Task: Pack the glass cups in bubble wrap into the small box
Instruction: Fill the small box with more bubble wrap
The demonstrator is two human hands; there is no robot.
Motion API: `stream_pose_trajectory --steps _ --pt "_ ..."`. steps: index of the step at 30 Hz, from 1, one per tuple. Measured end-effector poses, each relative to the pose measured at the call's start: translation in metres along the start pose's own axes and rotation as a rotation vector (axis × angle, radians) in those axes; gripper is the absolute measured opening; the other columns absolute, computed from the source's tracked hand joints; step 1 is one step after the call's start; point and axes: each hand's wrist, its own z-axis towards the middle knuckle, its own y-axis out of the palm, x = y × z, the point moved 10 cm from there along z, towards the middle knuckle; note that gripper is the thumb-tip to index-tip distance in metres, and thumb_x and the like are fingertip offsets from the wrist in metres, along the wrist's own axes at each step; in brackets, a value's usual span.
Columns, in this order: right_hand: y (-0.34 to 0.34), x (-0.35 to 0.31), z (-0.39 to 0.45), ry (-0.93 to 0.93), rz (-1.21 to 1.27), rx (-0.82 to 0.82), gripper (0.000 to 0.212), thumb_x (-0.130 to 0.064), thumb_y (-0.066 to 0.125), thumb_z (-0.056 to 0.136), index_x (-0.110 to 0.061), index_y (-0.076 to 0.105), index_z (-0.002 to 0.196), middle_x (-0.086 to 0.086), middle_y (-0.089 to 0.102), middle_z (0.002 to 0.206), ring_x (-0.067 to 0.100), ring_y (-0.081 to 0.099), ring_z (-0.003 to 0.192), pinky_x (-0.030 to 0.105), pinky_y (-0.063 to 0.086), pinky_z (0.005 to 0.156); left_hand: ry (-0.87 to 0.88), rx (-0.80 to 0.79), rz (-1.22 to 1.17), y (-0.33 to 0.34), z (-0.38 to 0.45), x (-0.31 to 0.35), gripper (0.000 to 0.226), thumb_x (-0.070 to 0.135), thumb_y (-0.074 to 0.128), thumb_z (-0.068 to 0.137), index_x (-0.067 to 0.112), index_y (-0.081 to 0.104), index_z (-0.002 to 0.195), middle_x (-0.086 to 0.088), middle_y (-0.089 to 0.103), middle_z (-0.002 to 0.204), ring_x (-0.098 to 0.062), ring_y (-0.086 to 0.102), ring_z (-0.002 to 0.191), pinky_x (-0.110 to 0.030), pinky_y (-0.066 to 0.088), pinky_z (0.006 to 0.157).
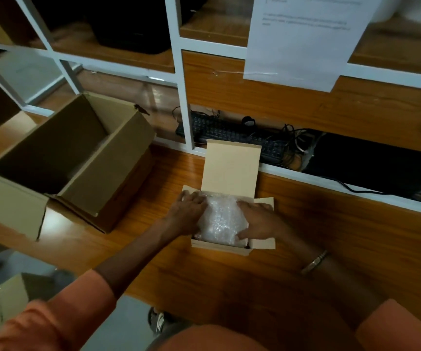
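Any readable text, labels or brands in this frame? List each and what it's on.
Nothing can be quoted.
White paper sheet hanging on the shelf frame: a few printed lines near its top, too blurred to read.
Keyboard on the low shelf: key legends too small and dark.
Small box, large box, bubble wrap: no print visible.

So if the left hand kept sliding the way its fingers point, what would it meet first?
Probably the upright lid flap of the small box: the left hand lies on the bubble-wrapped bundle, fingers pointing toward it. Depth is unclear.
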Motion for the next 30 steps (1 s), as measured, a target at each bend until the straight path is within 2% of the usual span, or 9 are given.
stream_pose_trajectory --steps 3,6,9,13,17,20,23,26,30 --pt "-0.037 -0.029 0.001 -0.062 0.099 -0.017 0.097 -0.056 0.078 0.088 -0.02 0.029 0.164 0.008 0.048 0.161 0.024 0.051 0.142 0.037 0.044 0.113 -0.011 0.172 -0.211 -0.04 -0.028 -0.029 0.065 0.053 0.064 0.098 0.028 0.047 0.155 0.001 0.049 0.162 -0.024 0.03 0.157 -0.06 0.001 0.13" --pt "-0.091 -0.081 0.012 -0.18 0.117 0.135 0.067 -0.045 0.08 0.09 -0.021 0.055 0.148 0.007 0.068 0.139 0.02 0.063 0.127 0.037 0.053 0.103 -0.088 0.465 -0.319 -0.093 -0.067 -0.072 0.046 0.05 0.066 0.097 0.027 0.065 0.136 0.001 0.071 0.133 -0.023 0.059 0.134 -0.058 0.02 0.126" --pt "-0.137 -0.151 0.027 -0.308 0.24 0.235 0.054 -0.044 0.078 0.089 -0.027 0.065 0.138 0.0 0.073 0.128 0.014 0.069 0.115 0.04 0.057 0.099 -0.169 0.699 -0.402 -0.133 -0.114 -0.12 0.039 0.048 0.057 0.098 0.023 0.07 0.125 0.0 0.075 0.122 -0.021 0.067 0.118 -0.056 0.033 0.12" --pt "-0.185 -0.249 0.043 -0.46 0.29 0.332 0.047 -0.044 0.075 0.094 -0.029 0.065 0.137 -0.006 0.072 0.12 0.005 0.069 0.1 0.031 0.06 0.088 -0.355 0.896 -0.429 -0.152 -0.177 -0.201 0.039 0.05 0.054 0.099 0.024 0.07 0.123 0.0 0.074 0.12 -0.02 0.065 0.115 -0.052 0.032 0.119" --pt "-0.217 -0.327 0.075 -0.541 0.165 0.451 0.042 -0.047 0.071 0.094 -0.026 0.069 0.13 -0.006 0.073 0.115 0.008 0.068 0.099 0.036 0.061 0.086 -0.504 0.86 -0.42 -0.125 -0.222 -0.291 0.05 0.057 0.057 0.095 0.022 0.069 0.129 -0.005 0.073 0.126 -0.028 0.064 0.116 -0.054 0.049 0.103" --pt "-0.228 -0.367 0.117 -0.532 0.022 0.478 0.04 -0.043 0.073 0.092 -0.025 0.069 0.128 -0.001 0.072 0.118 0.016 0.067 0.104 0.04 0.059 0.087 -0.585 0.785 -0.455 -0.094 -0.247 -0.337 0.057 0.059 0.054 0.093 0.023 0.065 0.136 -0.007 0.066 0.137 -0.031 0.056 0.129 -0.058 0.044 0.108" --pt "-0.218 -0.401 0.178 -0.496 -0.199 0.413 0.041 -0.037 0.077 0.09 -0.022 0.068 0.127 0.0 0.067 0.117 0.018 0.062 0.101 0.039 0.055 0.082 -0.603 0.734 -0.548 -0.073 -0.253 -0.351 0.058 0.056 0.057 0.092 0.023 0.063 0.138 -0.007 0.063 0.142 -0.03 0.053 0.134 -0.061 0.044 0.11" --pt "-0.199 -0.419 0.244 -0.398 -0.372 0.296 0.044 -0.032 0.082 0.085 -0.026 0.066 0.126 0.0 0.067 0.115 0.02 0.062 0.097 0.038 0.053 0.08 -0.558 0.762 -0.672 -0.067 -0.248 -0.355 0.049 0.047 0.07 0.093 0.026 0.067 0.137 -0.002 0.066 0.139 -0.023 0.059 0.128 -0.053 0.055 0.101" --pt "-0.176 -0.419 0.302 -0.296 -0.509 0.217 0.045 -0.027 0.079 0.088 -0.016 0.063 0.129 0.012 0.068 0.129 0.033 0.067 0.113 0.037 0.05 0.081 -0.476 0.716 -0.701 -0.065 -0.241 -0.374 0.059 0.028 0.08 0.092 0.025 0.057 0.146 0.0 0.062 0.143 -0.014 0.068 0.111 -0.044 0.062 0.089"
